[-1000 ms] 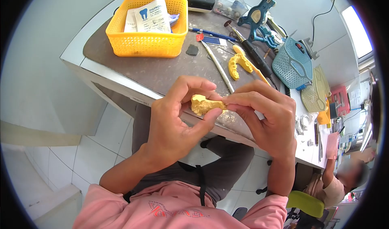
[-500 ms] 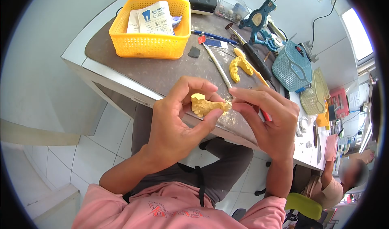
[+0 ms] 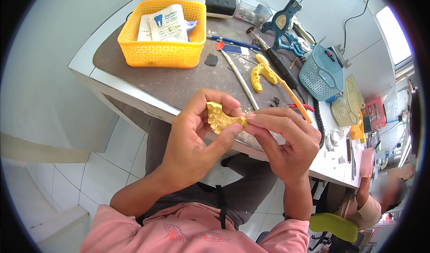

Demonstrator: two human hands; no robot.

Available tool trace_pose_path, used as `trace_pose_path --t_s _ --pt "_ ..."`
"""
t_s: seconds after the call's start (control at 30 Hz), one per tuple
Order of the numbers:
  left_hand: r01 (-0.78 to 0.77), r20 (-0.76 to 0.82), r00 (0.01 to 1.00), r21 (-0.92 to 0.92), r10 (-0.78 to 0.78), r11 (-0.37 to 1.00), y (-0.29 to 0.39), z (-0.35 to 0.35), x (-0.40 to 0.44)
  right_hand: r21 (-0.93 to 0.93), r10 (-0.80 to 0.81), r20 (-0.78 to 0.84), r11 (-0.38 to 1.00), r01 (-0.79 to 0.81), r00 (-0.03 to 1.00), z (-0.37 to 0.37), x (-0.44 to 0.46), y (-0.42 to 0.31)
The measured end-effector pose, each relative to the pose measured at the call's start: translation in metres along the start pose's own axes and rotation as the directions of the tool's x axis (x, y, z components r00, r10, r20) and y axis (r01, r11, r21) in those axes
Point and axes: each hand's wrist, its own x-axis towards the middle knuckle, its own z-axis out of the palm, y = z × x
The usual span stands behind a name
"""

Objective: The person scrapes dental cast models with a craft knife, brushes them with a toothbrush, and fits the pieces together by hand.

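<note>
A yellow dental cast (image 3: 219, 118) is held over the front edge of the bench, its toothed side partly turned to the camera. My left hand (image 3: 192, 136) grips it between thumb and fingers from the left. The fingertips of my right hand (image 3: 284, 138) pinch the right end of the same cast. Pale dust lies on the bench just behind it. Farther back rests a second yellow cast (image 3: 262, 77), horseshoe-shaped, beside an orange-yellow toothbrush (image 3: 286, 89). A white-handled tool with a red tip (image 3: 239, 79) lies to its left.
A yellow basket (image 3: 161, 53) with papers stands at the back left. Behind the second cast are a black handpiece (image 3: 282, 64) and a teal articulator (image 3: 284, 26). Red-handled pliers (image 3: 300, 106) lie near my right hand. A blue basket (image 3: 321, 73) stands right; a co-worker (image 3: 369, 201) sits beyond.
The held cast has turned to show more of its toothed face. My right hand moved off its right end, then came back onto it. The pliers behind show more.
</note>
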Motion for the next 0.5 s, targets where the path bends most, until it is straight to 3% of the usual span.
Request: trace_pose_path --t_s 0.07,0.13,0.23,0.37,0.5 --pt "-0.008 0.005 1.000 0.023 0.008 1.000 0.000 0.002 -0.001 0.001 0.000 0.009 1.000 0.000 1.000 0.001 -0.001 0.001" --pt "0.071 0.045 0.997 -0.179 -0.064 0.981 0.001 0.004 -0.003 0.029 -0.031 -0.004 0.999 0.031 1.000 0.003 -0.002 0.003" --pt "0.078 0.021 0.997 -0.225 -0.075 0.971 -0.003 0.006 -0.002 0.002 -0.059 -0.017 0.998 0.059 0.998 0.008 -0.003 0.004" --pt "0.103 0.026 0.995 -0.211 -0.100 0.972 -0.002 0.004 -0.002 -0.004 -0.040 -0.011 0.999 0.040 0.999 0.013 -0.004 0.005" --pt "0.025 0.084 0.996 -0.136 -0.014 0.990 -0.006 0.000 -0.002 0.001 -0.037 -0.033 0.999 0.037 0.999 0.016 -0.004 0.002"
